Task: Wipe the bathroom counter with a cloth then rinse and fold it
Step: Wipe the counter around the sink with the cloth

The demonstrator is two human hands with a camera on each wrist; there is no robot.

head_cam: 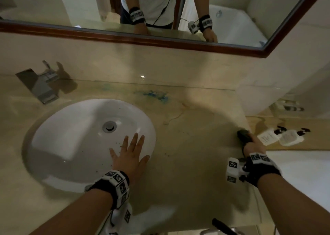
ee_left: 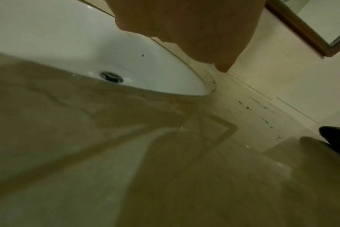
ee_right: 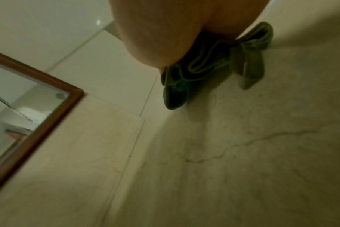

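Cloth (ee_right: 213,64) of this kind should handle as soft, limp and light, with no stiffness of its own, so it will bunch and trail wherever it is not pressed flat. Judging by its folds, it is best taken in a full gather across the middle, palm on top, so that a broad pad of it meets the stone; a pinch at one corner would only drag a tail behind. Once wet it should grow heavier and cling.

It looks dark green, crumpled into loose ridges with hemmed edges showing, two flaps spilling out from under the palm in the right wrist view. It lies near the right end of the worktop (head_cam: 187,145), close to where the beige marble meets the side wall.

The right hand (head_cam: 252,146) is closed over the bunched cloth, fingers wrapped around it and bearing down on the stone. The left hand (head_cam: 130,156) is spread flat, fingers straight and apart, holding nothing; it rests at the near right rim of the white basin (head_cam: 71,127), palm on the stone and fingers reaching over the bowl.

Blue smears (head_cam: 153,94) mark the worktop behind the basin, and small dark specks (ee_left: 248,107) are scattered around the rim, so the wiping looks far from done. A chrome faucet (head_cam: 39,84) stands at the back left.
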